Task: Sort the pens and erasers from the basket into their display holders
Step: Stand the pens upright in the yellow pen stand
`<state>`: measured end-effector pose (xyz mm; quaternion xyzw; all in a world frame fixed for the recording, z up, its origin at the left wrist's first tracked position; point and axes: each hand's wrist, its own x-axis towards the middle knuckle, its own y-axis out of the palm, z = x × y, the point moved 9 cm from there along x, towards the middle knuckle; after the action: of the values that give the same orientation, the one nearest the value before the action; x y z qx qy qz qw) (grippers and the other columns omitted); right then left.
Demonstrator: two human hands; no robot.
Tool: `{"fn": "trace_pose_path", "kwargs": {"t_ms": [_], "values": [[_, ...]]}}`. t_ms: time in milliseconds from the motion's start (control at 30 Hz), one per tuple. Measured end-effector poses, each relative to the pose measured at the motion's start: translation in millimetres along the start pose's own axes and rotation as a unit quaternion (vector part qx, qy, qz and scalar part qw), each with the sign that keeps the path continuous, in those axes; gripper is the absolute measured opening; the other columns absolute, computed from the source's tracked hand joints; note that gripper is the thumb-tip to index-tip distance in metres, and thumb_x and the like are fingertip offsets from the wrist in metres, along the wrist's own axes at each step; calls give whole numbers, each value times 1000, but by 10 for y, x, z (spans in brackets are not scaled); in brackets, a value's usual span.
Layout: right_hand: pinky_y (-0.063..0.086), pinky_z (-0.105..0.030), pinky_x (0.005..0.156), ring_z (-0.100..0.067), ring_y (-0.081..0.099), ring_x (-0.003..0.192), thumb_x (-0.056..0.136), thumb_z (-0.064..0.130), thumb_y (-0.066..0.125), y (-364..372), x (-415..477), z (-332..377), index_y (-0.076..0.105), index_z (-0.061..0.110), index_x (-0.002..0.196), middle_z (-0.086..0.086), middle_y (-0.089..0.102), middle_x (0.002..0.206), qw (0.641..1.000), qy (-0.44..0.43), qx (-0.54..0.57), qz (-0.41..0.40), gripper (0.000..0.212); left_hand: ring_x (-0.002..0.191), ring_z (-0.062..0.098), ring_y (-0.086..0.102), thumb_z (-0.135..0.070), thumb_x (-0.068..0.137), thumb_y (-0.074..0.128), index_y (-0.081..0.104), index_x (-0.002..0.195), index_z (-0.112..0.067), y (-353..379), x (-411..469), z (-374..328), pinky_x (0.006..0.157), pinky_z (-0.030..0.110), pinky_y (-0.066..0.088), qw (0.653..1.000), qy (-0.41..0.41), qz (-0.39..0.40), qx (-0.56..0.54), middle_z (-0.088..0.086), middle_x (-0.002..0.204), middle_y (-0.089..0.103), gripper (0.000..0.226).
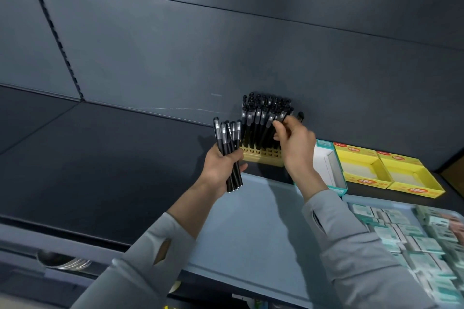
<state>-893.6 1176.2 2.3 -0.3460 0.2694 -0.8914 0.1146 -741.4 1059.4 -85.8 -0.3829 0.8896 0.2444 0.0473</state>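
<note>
My left hand (pixel 221 167) grips a bundle of several black pens (pixel 229 148), caps up, just left of the yellow pen holder (pixel 263 155). The holder stands on the dark shelf against the back wall and is packed with upright black pens (pixel 261 118). My right hand (pixel 295 143) reaches over the holder's right side and pinches one black pen (pixel 281 118) among those standing there. Small white and green erasers (pixel 411 241) fill the right part of the pale blue basket (pixel 251 233) below my arms.
A white box with teal trim (pixel 329 168) stands right of the pen holder, then two yellow display boxes (pixel 386 170), all showing bare insides. The dark shelf (pixel 100 158) stretches left. A lower shelf edge (pixel 37 246) runs at bottom left.
</note>
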Motion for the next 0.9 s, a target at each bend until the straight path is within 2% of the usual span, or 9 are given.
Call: {"fn": "trace_pose_path", "kwargs": {"t_ms": [100, 267, 433, 533, 600, 700, 833, 900], "values": [[55, -40, 66, -25, 68, 64, 98, 36, 56, 19, 26, 29, 59, 10, 83, -6, 69, 66, 999, -12, -29, 8, 29, 86, 20, 64, -2, 91, 62, 57, 102, -10, 44, -7, -1, 83, 37, 58, 1000, 1, 13, -27, 8, 94, 61, 15], [54, -43, 64, -35, 67, 67, 99, 34, 52, 55, -11, 51, 57, 9, 87, -13, 68, 70, 997, -31, -67, 13, 29, 79, 16, 65, 0, 93, 59, 58, 110, -8, 120, -9, -2, 78, 33, 59, 998, 17, 28, -46, 7, 92, 63, 19], [53, -43, 69, -38, 67, 76, 99, 21, 52, 190, -9, -4, 48, 18, 78, -17, 67, 75, 995, -1, -58, 86, 22, 77, 17, 67, -1, 94, 57, 55, 122, 1, 177, -9, -6, 74, 28, 60, 998, 30, 40, -37, 11, 95, 63, 28], [52, -43, 70, -40, 65, 77, 97, 31, 56, 175, -9, -63, 57, 12, 76, -16, 68, 77, 992, 21, -77, 93, 28, 77, 17, 68, -1, 95, 57, 56, 122, 0, 208, -19, 0, 75, 28, 60, 998, 34, 42, -32, 13, 98, 64, 27], [51, -40, 68, -37, 63, 75, 95, 47, 56, 60, -32, -60, 67, 15, 80, -10, 70, 74, 993, 24, -104, 54, 37, 79, 18, 69, -2, 95, 58, 56, 120, -1, 217, -24, 11, 76, 28, 60, 998, 36, 41, -23, 12, 98, 65, 26], [49, -37, 63, -28, 62, 66, 95, 58, 48, -42, -129, 48, 63, 15, 74, -1, 66, 65, 999, 19, -44, 23, 50, 84, 21, 69, -3, 94, 59, 57, 118, -2, 231, -12, 27, 79, 30, 59, 998, 42, 40, -6, 12, 97, 66, 24], [45, -24, 62, -4, 55, 62, 90, 46, 64, 105, -251, 237, 62, 19, 75, 9, 61, 65, 993, 10, 74, 91, 31, 92, 24, 71, -4, 93, 61, 59, 116, -3, 262, -4, 58, 81, 32, 59, 997, 47, 45, 28, 13, 103, 70, 23], [45, -24, 62, -5, 53, 61, 89, 38, 67, 138, -242, 211, 59, 18, 73, 9, 59, 64, 990, 22, 97, 101, 27, 96, 23, 70, -6, 93, 62, 61, 115, -5, 265, -12, 64, 82, 33, 58, 997, 50, 37, 47, 11, 106, 70, 22]]}}
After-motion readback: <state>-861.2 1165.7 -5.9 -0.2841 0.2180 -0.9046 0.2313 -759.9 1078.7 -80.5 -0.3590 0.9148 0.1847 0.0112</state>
